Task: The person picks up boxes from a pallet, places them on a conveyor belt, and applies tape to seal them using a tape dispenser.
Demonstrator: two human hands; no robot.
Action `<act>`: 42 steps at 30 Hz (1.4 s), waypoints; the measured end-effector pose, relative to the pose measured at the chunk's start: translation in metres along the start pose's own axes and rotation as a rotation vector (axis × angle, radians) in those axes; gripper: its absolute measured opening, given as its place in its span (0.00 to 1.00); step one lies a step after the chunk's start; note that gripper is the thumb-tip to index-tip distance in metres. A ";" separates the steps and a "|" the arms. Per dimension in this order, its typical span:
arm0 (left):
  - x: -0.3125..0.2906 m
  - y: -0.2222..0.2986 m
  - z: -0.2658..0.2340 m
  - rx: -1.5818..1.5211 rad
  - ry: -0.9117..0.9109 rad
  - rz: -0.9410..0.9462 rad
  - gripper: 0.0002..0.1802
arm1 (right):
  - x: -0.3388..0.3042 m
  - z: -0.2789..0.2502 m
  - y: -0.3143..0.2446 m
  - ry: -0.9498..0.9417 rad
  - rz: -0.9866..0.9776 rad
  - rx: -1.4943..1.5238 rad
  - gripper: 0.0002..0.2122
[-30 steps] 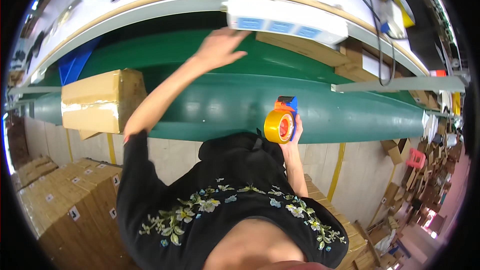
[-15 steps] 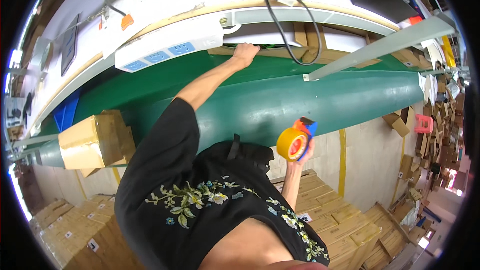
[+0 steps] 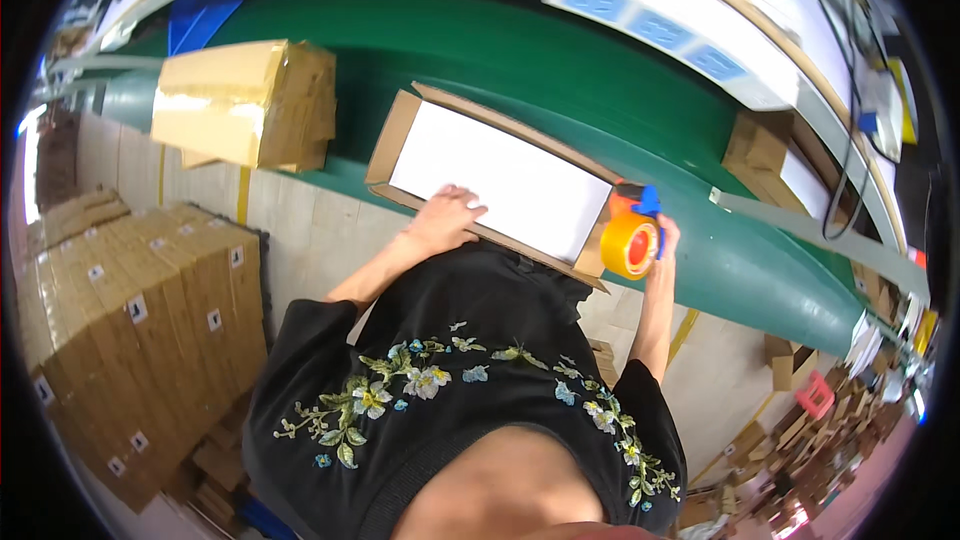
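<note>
An open cardboard box (image 3: pixel 391 140) lies slantwise on the green tabletop before me, its flaps up and a flat white surface filling its inside. My left hand (image 3: pixel 445 219) grips the box's near edge, fingers bent over onto the white. At the box's right end, my right hand (image 3: pixel 667 238) holds a tape dispenser (image 3: pixel 632 238) with a blue and orange body and a yellow roll. The dispenser overlaps the box's right flap in view; whether they touch I cannot tell.
Left of the box stands a taped carton (image 3: pixel 215 105). A white power strip (image 3: pixel 670 25) hangs under the shelf edge. Another open box (image 3: pixel 765 155) sits at the right beneath it, near a slanting metal brace (image 3: pixel 815 222). Stacked cartons (image 3: pixel 150 330) fill the lower left.
My left hand has come back from under the shelf and now holds the open box before me. My view has swung left. The right hand keeps the tape dispenser, now beside the box.
</note>
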State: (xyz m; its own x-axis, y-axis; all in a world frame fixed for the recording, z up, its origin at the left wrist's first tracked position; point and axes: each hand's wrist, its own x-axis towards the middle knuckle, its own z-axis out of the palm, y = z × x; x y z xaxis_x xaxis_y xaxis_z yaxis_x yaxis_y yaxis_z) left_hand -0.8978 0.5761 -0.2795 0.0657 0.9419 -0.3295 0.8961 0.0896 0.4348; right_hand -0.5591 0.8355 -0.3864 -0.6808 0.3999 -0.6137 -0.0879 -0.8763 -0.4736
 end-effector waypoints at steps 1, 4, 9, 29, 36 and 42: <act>-0.015 -0.003 -0.008 0.089 0.271 0.028 0.31 | 0.010 0.006 0.011 -0.076 0.134 -0.022 0.32; -0.054 -0.019 -0.030 -0.039 0.625 -0.415 0.42 | 0.023 0.064 0.024 -0.014 0.110 -0.282 0.26; -0.068 -0.087 0.000 -0.769 0.212 -0.650 0.42 | 0.035 0.087 0.018 0.008 0.132 -0.383 0.25; 0.031 -0.105 0.054 -0.462 0.661 -0.975 0.40 | 0.087 0.174 -0.064 -0.113 0.131 -0.194 0.26; 0.025 -0.134 0.062 -0.939 1.052 -1.027 0.30 | 0.089 0.130 0.022 0.001 0.132 -0.027 0.23; 0.039 -0.103 0.041 -0.394 0.651 -1.054 0.27 | 0.081 0.137 0.041 -0.126 0.131 -0.384 0.29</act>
State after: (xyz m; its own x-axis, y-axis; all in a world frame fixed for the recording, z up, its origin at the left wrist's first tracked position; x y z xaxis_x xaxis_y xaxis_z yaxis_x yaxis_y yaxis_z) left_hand -0.9696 0.5899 -0.3719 -0.9103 0.3337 -0.2449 0.1899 0.8624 0.4692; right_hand -0.7173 0.7950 -0.3686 -0.7537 0.2356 -0.6136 0.2662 -0.7442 -0.6126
